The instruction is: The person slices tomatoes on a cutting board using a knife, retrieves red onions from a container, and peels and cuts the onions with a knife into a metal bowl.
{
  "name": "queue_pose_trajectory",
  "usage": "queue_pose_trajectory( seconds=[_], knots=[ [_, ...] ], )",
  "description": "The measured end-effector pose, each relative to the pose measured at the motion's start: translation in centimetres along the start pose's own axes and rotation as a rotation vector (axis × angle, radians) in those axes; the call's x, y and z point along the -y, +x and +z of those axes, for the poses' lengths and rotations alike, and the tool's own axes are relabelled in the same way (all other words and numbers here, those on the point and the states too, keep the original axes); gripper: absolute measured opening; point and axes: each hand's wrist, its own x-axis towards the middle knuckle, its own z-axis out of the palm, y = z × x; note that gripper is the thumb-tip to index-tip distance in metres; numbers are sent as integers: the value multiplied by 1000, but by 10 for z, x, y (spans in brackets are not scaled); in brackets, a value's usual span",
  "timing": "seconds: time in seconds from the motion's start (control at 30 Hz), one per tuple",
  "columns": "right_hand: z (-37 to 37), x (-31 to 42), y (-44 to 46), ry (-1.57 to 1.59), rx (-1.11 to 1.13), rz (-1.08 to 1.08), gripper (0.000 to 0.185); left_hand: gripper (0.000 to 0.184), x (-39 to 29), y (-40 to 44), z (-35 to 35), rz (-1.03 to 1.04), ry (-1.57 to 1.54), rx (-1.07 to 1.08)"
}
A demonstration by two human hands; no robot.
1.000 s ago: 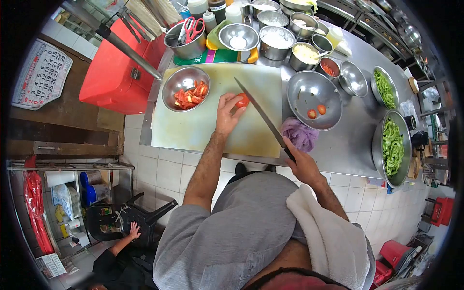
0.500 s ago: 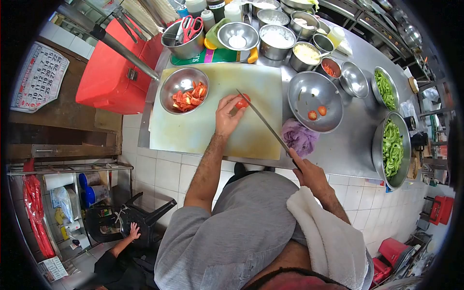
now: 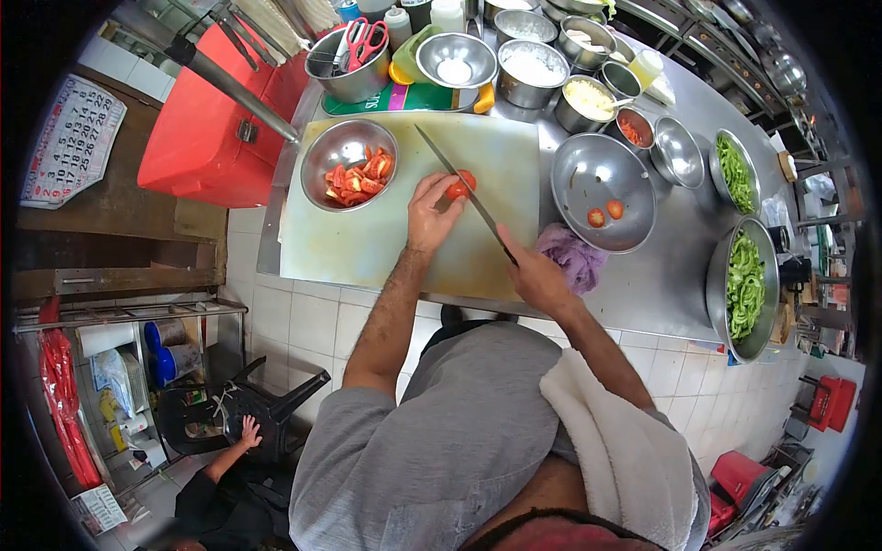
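- Head view: I see my left hand pinching a tomato on the cutting board.
- My right hand is closed around the knife, blade over the tomato.
- Tomato pieces lie in a steel bowl, leftward.

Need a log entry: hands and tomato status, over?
Left hand holding tomato. Right hand holding knife over tomato. Nothing visibly blocking; bowl of tomato pieces apart.

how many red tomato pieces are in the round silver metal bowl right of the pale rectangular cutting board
2. The left red tomato piece is low in the round silver metal bowl; the right red tomato piece is beside it, slightly higher in view. None appears hidden.
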Motion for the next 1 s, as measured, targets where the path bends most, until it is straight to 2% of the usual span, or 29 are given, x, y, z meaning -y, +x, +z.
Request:
queue_pose_trajectory(
  seconds=[0.07, 0.13, 0.17, 0.23, 0.37, 0.43, 0.47, 0.53, 0.57, 0.63, 0.67, 0.73, 0.8, 0.87, 1.0],
  knots=[
    [3, 8, 14, -54, 18, 26, 68, 36, 1, -2, 1, 24, 0, 1],
    [1, 6, 6, -55, 25, 19, 68, 35, 1, -2, 2, -103, -78, -34],
    [0, 4, -2, -58, 37, 14, 69, 35, 2, -2, 1, -104, -78, -36],
    [-3, 2, -24, -13, 34, 41, 69, 33, 3, -1, 1, -38, 4, -109],
    [-10, -2, -49, 74, 96, 133, 70, 28, 1, -1, 3, -48, 26, -172],
    [-9, -5, -52, 82, 62, 107, 70, 28, -5, 2, 7, -25, 193, -227],
    [-8, -6, -52, 87, 37, 75, 70, 28, -5, 2, 6, -17, 193, -224],
    [-7, -7, -57, 34, 15, 74, 70, 32, -6, 2, 2, -300, 99, -181],
    [-7, -8, -59, -22, 3, 77, 69, 32, -5, 3, 1, -296, 99, -178],
    [-12, -1, -61, -43, 66, 155, 69, 35, -9, 5, -6, -483, 52, -99],
    [-14, 1, -60, -68, 129, 230, 69, 35, -9, 4, -6, -485, 55, -103],
    [-10, -2, -54, -42, 141, 229, 69, 36, -8, 1, -3, -512, 57, 2],
    [-9, -3, -55, -16, 143, 235, 69, 32, -9, -2, 4, -504, 44, -2],
    [-12, -3, -56, -13, 63, 122, 69, 28, -7, -2, 6, -495, 34, -10],
    [-20, 10, -74, -186, 53, 120, 74, 27, -3, -2, 7, -481, 62, -1]
  ],
)
